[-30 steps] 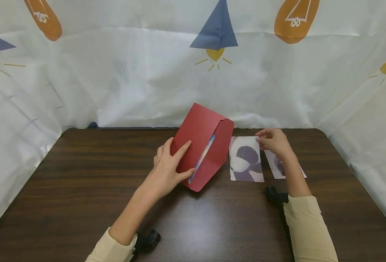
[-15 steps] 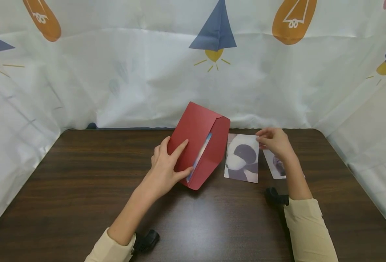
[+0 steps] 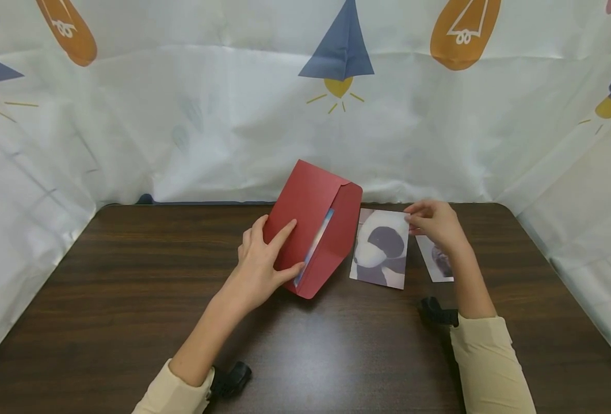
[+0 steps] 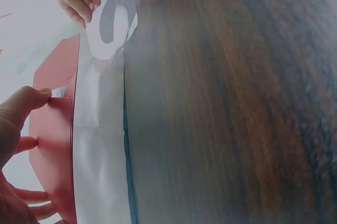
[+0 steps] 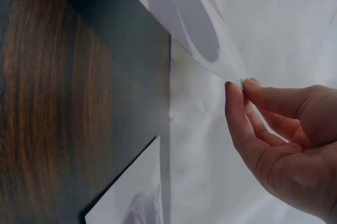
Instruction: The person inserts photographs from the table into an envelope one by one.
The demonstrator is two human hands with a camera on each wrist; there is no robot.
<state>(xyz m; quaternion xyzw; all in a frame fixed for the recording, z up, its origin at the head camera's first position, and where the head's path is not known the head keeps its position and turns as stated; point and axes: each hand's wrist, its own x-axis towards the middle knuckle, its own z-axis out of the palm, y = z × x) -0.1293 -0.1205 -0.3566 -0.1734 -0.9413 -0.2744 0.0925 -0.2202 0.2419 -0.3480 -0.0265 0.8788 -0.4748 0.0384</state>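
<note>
A red envelope (image 3: 313,224) leans tilted near the back middle of the table, its flap open to the right. A strip of a white and blue card (image 3: 320,238) shows inside its mouth. My left hand (image 3: 259,261) grips the envelope from the left, index finger across its face and thumb at the opening; in the left wrist view the thumb (image 4: 31,97) lies at the pocket's edge. My right hand (image 3: 435,224) pinches a printed photo card (image 3: 380,247) by its top right corner. The card, with grey and white shapes, hangs raised right of the envelope.
A second printed card (image 3: 435,259) lies on the dark wooden table (image 3: 129,299), partly hidden by the right forearm. Behind the table's back edge hangs a white curtain (image 3: 233,126) printed with lamps. Black wrist straps (image 3: 230,379) sit by the cuffs.
The card in my right hand has swung a little left, toward the envelope, its lower edge tilting. The envelope and left hand have shifted slightly left in view.
</note>
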